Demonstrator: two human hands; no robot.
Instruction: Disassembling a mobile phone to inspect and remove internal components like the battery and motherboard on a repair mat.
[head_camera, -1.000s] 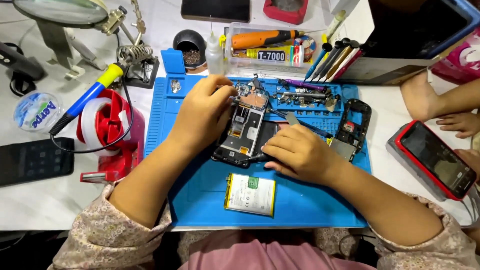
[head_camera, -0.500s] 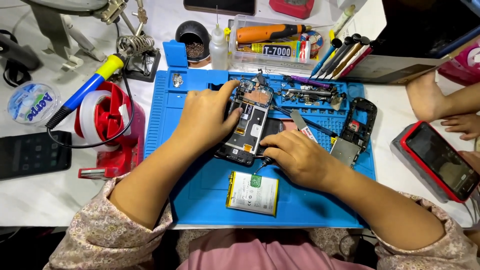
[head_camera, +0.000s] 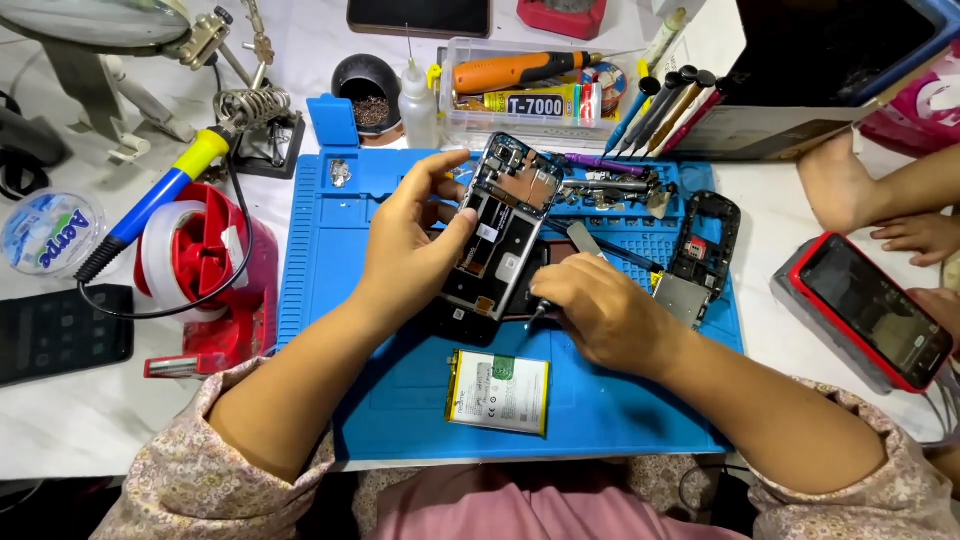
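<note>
White desk under a ridged blue rubber mat (head_camera: 400, 420): the opened phone frame (head_camera: 500, 235), which lay flat a moment ago, is now tilted up off the mat, clamped between the left hand's (head_camera: 410, 250) thumb and fingers. The right hand (head_camera: 600, 310) pinches a slim metal tool (head_camera: 535, 312) at the frame's lower edge. A flat rectangular foil battery (head_camera: 498, 391) lies just below.

One opened phone (head_camera: 505, 235), one battery (head_camera: 498, 391), one blue mat (head_camera: 320, 300), one soldering iron (head_camera: 165, 200), one tape dispenser (head_camera: 205, 280), two intact phones (head_camera: 60, 330) (head_camera: 870, 310).
</note>
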